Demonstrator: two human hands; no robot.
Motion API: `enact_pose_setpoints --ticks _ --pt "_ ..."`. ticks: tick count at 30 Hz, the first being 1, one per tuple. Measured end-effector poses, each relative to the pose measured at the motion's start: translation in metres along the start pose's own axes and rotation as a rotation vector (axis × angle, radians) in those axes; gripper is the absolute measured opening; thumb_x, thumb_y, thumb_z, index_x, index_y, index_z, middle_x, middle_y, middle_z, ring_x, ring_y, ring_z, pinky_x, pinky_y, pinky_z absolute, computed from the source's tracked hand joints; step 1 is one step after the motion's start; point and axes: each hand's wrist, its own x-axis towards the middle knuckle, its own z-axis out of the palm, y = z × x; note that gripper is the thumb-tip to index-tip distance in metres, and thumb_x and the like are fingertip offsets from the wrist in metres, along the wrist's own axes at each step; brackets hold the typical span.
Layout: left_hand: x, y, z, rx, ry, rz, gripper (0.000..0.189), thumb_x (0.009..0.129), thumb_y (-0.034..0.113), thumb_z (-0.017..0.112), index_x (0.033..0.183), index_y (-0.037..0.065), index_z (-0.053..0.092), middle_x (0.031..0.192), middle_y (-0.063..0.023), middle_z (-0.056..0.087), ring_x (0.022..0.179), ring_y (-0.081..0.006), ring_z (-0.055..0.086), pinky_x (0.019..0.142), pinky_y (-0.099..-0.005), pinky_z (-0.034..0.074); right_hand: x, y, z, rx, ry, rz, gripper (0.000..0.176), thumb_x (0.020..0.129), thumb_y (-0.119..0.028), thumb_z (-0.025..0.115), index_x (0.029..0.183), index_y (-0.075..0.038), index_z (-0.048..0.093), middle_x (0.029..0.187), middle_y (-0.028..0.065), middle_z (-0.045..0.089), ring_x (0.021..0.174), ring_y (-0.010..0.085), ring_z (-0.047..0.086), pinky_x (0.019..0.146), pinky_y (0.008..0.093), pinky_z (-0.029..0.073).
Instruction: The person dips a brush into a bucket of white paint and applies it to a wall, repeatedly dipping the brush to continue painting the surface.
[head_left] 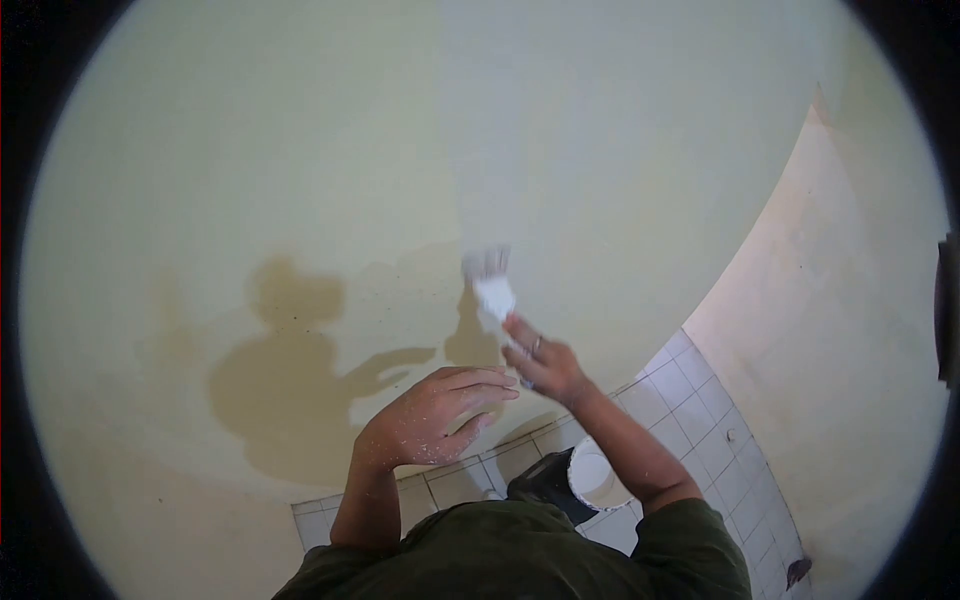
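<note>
My right hand [543, 362] is closed around the handle of a paintbrush [494, 290] with a white-coated head. The bristles touch or nearly touch the wall [360, 180], at the lower end of a paler, bluish-white painted band [490, 130]. My left hand [437, 412], speckled with white paint, is raised in front of the wall, lower and to the left. Its fingers are stretched out and apart, with nothing held.
A dark bucket [545, 484] and an open white container [600, 474] with white contents stand on the tiled floor [700, 425] below my right forearm. Another wall [830, 260] rises at the right. A small dark object [798, 572] lies at the lower right.
</note>
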Motion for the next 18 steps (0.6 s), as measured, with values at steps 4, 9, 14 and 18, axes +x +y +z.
enact_pose_setpoints --ticks 4,9,14,18 --pt "-0.004 -0.007 0.004 -0.021 0.004 0.005 0.039 0.091 0.003 0.064 0.13 0.007 0.066 0.135 -0.012 0.064 0.127 -0.032 0.058 0.107 -0.0442 0.046 -0.096 -0.028 0.041 0.18 -0.315 0.258 0.057 0.07 -0.001 0.075 0.125 -0.009 0.06 0.145 0.0211 0.058 0.121 0.0331 0.067 0.077 0.0376 0.065" --pt "-0.003 -0.012 0.007 -0.029 -0.022 0.008 0.039 0.091 0.004 0.064 0.13 0.006 0.066 0.137 -0.0124 0.063 0.128 -0.0319 0.058 0.108 -0.0439 0.046 -0.084 -0.016 0.032 0.174 -0.343 0.37 0.071 0.063 0.0 0.074 0.132 -0.014 0.06 0.14 0.0106 0.064 0.107 0.0264 0.073 0.074 0.0362 0.063" --pt "0.002 -0.011 0.008 -0.02 -0.04 0.044 0.038 0.092 0.005 0.063 0.129 0.005 0.065 0.138 -0.0136 0.062 0.129 -0.0318 0.058 0.108 -0.0438 0.045 0.041 0.021 -0.037 0.101 -0.057 0.296 0.069 0.06 0.004 0.067 0.127 -0.012 0.067 0.129 0.0093 0.072 0.09 0.0233 0.077 0.071 0.0317 0.063" --pt "0.002 -0.015 0.012 -0.034 -0.045 0.067 0.037 0.092 0.005 0.063 0.128 0.005 0.066 0.137 -0.0141 0.063 0.128 -0.0322 0.058 0.108 -0.0435 0.046 0.149 0.022 -0.095 0.006 0.341 0.086 0.057 0.059 0.018 0.055 0.109 -0.001 0.074 0.122 0.0142 0.075 0.091 0.0234 0.078 0.07 0.0304 0.065"
